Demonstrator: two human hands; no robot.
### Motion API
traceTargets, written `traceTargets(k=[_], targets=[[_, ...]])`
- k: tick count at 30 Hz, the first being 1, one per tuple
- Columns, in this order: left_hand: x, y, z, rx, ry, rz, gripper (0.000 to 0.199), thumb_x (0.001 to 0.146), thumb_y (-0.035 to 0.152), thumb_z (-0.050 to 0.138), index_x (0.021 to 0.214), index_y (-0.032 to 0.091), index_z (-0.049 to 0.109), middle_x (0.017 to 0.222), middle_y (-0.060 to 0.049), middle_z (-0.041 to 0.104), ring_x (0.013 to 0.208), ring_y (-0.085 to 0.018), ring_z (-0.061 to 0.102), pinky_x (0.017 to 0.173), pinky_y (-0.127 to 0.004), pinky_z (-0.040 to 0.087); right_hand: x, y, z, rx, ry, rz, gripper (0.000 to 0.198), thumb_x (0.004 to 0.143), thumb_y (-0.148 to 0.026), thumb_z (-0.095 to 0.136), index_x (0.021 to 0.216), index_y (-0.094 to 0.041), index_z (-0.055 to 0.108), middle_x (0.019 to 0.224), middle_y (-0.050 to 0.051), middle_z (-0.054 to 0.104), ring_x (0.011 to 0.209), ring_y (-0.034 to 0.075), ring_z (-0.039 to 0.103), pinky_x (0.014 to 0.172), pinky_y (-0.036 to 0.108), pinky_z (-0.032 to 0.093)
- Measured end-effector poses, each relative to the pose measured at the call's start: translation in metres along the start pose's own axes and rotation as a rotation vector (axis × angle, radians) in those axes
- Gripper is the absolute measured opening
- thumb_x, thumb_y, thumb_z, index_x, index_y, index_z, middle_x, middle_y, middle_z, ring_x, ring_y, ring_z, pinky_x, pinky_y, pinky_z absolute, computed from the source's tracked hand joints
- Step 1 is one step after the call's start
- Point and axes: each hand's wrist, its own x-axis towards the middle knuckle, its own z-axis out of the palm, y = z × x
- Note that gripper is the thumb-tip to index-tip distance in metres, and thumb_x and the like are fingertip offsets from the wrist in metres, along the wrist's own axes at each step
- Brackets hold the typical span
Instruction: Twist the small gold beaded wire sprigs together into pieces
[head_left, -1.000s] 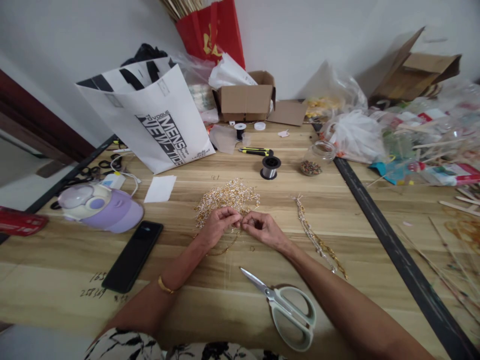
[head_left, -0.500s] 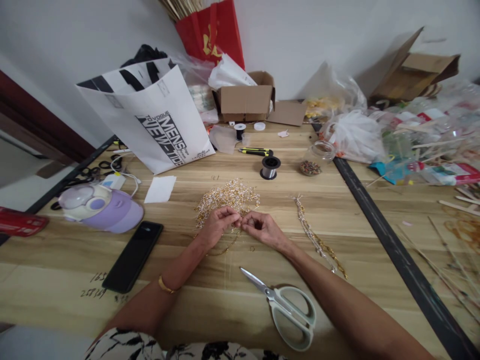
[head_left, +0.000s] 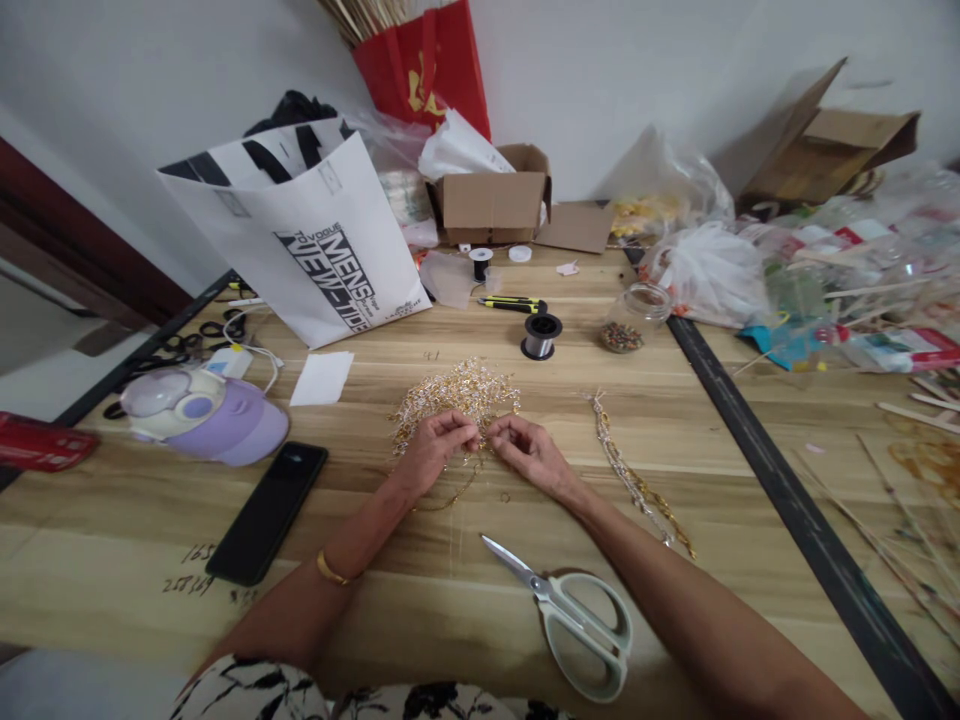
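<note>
From where I stand, a tangled heap of gold and clear beaded strands [head_left: 456,390] sits near the middle of the wooden desk [head_left: 420,590]. At its near side the left hand [head_left: 435,450] has thumb and forefinger pinched together; the right hand [head_left: 529,452] does likewise, just beside it, the fingertips slightly apart from the left's. I can't tell what either grips. A gold chain [head_left: 450,500] loops beneath them onto the wood.

Toward the far left corner stands a white bag [head_left: 300,220] printed in black: "VOGUE", "MENS", "NEW-TIDE", with smaller lettering I can't fully read. Behind, a red bag [head_left: 457,70] bears a gold character, partly covered. Handwritten numbers [head_left: 189,585] mark the desk near its left front corner, beside a black phone [head_left: 266,513]; one begins with 16, another with 258. Green-handled scissors [head_left: 570,620] lie by the near edge, blades pointing toward the hands.
</note>
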Motion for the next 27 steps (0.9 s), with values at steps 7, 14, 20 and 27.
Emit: traceTargets(k=[7, 14, 20, 27], targets=[[0.000, 0.003, 0.001, 0.052, -0.028, -0.005, 0.015, 0.072, 0.026, 0.069, 0.068, 0.012, 0.063, 0.062, -0.001, 0.062, 0.062, -0.012, 0.056, 0.065, -0.025, 0.043, 0.000, 0.003, 0.001, 0.144, 0.048, 0.032, 0.024, 0.087, -0.038, 0.049, 0.095, -0.015, 0.054, 0.055, -0.006, 0.043, 0.045, 0.009, 0.039, 0.043, 0.021, 0.031], [-0.002, 0.009, 0.005, 0.142, -0.027, -0.007, 0.018, 0.073, 0.029, 0.068, 0.068, 0.012, 0.063, 0.067, -0.003, 0.065, 0.060, -0.011, 0.056, 0.062, -0.024, 0.044, -0.001, 0.002, 0.001, 0.117, 0.093, 0.003, 0.020, 0.084, -0.035, 0.054, 0.091, -0.016, 0.054, 0.059, -0.005, 0.044, 0.047, 0.008, 0.041, 0.044, 0.020, 0.032], [-0.004, 0.013, 0.008, 0.257, -0.038, -0.005, 0.019, 0.073, 0.030, 0.069, 0.068, 0.013, 0.062, 0.062, 0.000, 0.062, 0.058, -0.010, 0.054, 0.060, -0.023, 0.044, -0.001, 0.000, 0.002, 0.092, 0.098, -0.021, 0.023, 0.084, -0.039, 0.057, 0.087, -0.016, 0.055, 0.060, -0.003, 0.047, 0.051, 0.009, 0.042, 0.046, 0.021, 0.034], [-0.005, 0.005, 0.011, 0.307, -0.069, -0.002, 0.019, 0.070, 0.028, 0.070, 0.075, 0.012, 0.061, 0.062, 0.000, 0.061, 0.058, -0.011, 0.056, 0.059, -0.024, 0.046, -0.004, -0.003, 0.003, 0.078, 0.054, -0.067, 0.020, 0.084, -0.036, 0.058, 0.085, -0.017, 0.055, 0.062, -0.003, 0.047, 0.055, 0.010, 0.041, 0.051, 0.023, 0.033]])
